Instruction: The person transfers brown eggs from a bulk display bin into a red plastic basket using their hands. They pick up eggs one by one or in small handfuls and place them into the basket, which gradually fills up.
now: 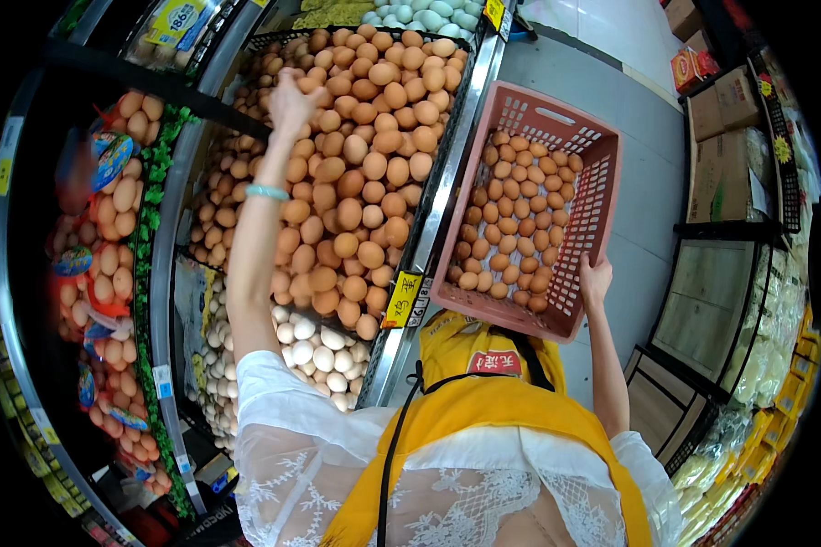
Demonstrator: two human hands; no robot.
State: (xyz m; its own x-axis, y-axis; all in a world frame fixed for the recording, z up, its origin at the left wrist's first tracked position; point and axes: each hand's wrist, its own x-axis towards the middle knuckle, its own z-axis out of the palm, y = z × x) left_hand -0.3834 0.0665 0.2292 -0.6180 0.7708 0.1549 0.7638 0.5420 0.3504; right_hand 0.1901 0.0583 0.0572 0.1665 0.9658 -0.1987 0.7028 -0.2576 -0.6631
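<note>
My left hand (289, 102) reaches far up over a big heap of brown eggs (356, 173) in a shop display bin, its fingers curled on an egg at the heap's upper left. A pale green bangle circles that wrist. My right hand (596, 278) grips the near right rim of a pink plastic crate (597, 211). The crate rests tilted against the bin's metal edge and holds several brown eggs (513, 217). I wear a yellow apron over a white lace top.
A lower bin holds white eggs (312, 351). Netted bags of eggs (109, 237) fill the left shelf behind green trim. A yellow price tag (401, 299) hangs on the bin rail. Cardboard boxes (722, 137) and packaged goods line the right side beyond grey floor.
</note>
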